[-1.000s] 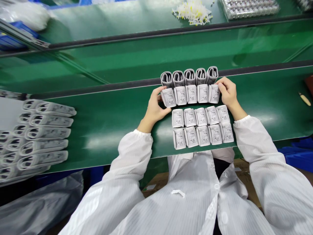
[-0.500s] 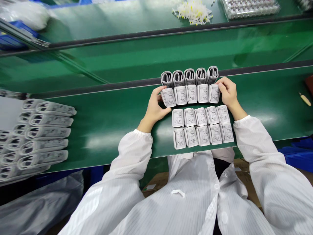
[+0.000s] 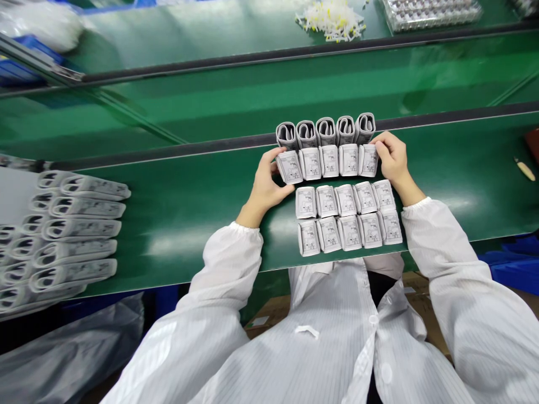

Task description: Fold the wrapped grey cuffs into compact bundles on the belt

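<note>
Five folded printed packets (image 3: 329,161) sit between the hands. How do they lie?

Side by side, the row's long axis running across the green counter (image 3: 189,247). The left hand (image 3: 264,182) curls its fingers (image 3: 274,156) around one end; the right hand (image 3: 393,160) closes on the other.

Which hand is nearer?

Neither. Both hold the end packets, nearly closed.

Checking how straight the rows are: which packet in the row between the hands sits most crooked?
The end packet at the left hand: it leans clearly askew, while the other four stand nearly straight.
</note>
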Demonstrator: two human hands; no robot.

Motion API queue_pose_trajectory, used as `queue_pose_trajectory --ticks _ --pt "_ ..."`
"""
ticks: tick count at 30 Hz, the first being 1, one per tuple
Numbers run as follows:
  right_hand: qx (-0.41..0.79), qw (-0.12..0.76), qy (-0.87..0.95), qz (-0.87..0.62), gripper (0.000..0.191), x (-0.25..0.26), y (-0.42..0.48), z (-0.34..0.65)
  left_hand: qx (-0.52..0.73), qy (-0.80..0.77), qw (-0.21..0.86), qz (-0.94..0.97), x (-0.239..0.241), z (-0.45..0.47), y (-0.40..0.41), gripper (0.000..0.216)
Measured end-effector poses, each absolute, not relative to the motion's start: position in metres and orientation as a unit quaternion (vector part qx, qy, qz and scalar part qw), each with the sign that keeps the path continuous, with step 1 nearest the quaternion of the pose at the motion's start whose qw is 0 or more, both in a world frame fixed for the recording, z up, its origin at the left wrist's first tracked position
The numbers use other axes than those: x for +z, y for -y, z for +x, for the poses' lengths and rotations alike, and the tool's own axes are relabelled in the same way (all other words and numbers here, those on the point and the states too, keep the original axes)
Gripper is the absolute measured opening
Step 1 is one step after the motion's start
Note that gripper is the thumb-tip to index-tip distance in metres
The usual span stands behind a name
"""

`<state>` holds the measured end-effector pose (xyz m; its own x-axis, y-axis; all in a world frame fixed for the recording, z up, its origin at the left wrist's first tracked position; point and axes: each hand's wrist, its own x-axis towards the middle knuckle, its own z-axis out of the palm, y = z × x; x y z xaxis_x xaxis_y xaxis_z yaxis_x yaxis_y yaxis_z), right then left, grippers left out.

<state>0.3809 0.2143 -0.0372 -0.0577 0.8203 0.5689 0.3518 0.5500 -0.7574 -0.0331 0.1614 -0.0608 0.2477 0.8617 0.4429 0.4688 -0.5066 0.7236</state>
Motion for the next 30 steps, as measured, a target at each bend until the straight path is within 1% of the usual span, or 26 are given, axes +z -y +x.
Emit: queue_pose_trajectory --ticks 5,12,19,30 --pt "0.218 0.540 0.692 -0.426 0.068 -0.0387 -0.2148 0.3816 0.425 -0.446 0.230 0.753 -0.0605 -0.0329 -0.1610 0.109" --pt "0.225 0.569 0.678 -0.408 0.067 -0.0421 -0.2167 0.3833 0.429 -0.444 0.231 0.752 -0.0600 -0.0330 -0.1602 0.108" --pt "0.245 0.567 0.681 -0.395 0.059 -0.0426 -0.2190 0.3842 0.429 -0.453 0.225 0.748 -0.0594 -0.0323 -0.1605 0.107" --pt "0.241 0.567 0.683 -0.393 0.058 -0.0449 -0.2201 0.3840 0.423 -0.454 0.225 0.751 -0.0586 -0.0327 -0.1606 0.105"
